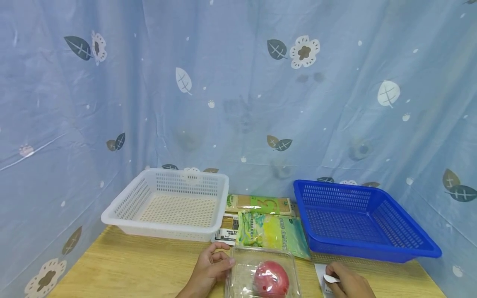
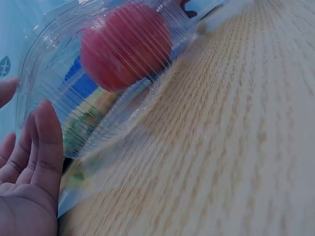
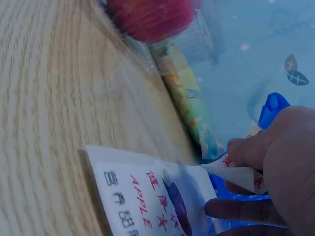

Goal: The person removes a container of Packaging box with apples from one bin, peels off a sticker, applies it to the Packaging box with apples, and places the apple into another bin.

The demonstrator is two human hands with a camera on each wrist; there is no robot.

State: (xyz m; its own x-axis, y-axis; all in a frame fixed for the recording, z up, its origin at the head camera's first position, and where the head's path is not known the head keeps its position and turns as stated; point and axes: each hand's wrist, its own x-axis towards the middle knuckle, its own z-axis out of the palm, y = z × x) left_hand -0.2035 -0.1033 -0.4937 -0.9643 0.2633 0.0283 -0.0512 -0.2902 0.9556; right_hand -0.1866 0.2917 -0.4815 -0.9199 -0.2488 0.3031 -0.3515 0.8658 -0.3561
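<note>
A clear plastic clamshell box stands on the wooden table with a red apple inside. My left hand rests against the box's left side, the thumb touching its edge and the fingers loosely bent; in the left wrist view the hand lies beside the clear wall. To the right of the box, my right hand pinches a lifted, folded corner of a white paper label. This label carries the word APPLE, red and black characters and a fruit picture. The right fingers hide part of it.
A white basket stands at the back left, a blue basket at the back right. Between them lie a green-and-yellow packet, a tan-and-green packet and a dark-and-white printed packet. A blue patterned curtain hangs behind.
</note>
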